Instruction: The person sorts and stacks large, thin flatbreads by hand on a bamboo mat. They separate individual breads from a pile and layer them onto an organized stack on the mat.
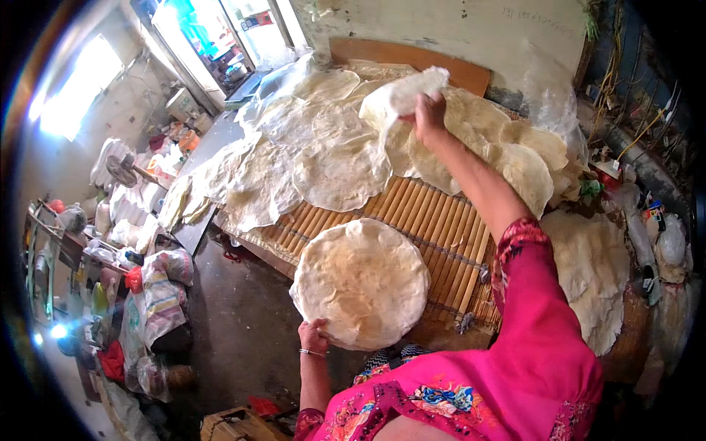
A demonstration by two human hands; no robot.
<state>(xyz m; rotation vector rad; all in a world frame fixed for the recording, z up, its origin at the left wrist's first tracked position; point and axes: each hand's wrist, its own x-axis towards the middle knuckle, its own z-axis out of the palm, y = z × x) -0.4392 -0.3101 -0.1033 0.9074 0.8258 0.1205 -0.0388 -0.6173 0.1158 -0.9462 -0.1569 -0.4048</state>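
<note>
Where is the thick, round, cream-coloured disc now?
Just below centre in the head view, the disc is in the bare left hand, overlapping the brown slatted mat.

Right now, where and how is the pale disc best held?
Probably pinch the near-left rim of the pale disc from the person's side: it is broad with no visible handle, and that rim, where the left hand grips, shows clear of the slatted mat.

Round stack of thin sheets (360,283): cream-white, faintly browned toward the middle, surface wrinkled, rim uneven; broad face toward the camera, held at its lower-left edge, just below centre of frame. Single sheet (386,103): pale, thin, limp, bent over on itself; raised, gripped toward its right side, upper centre of frame.
</note>
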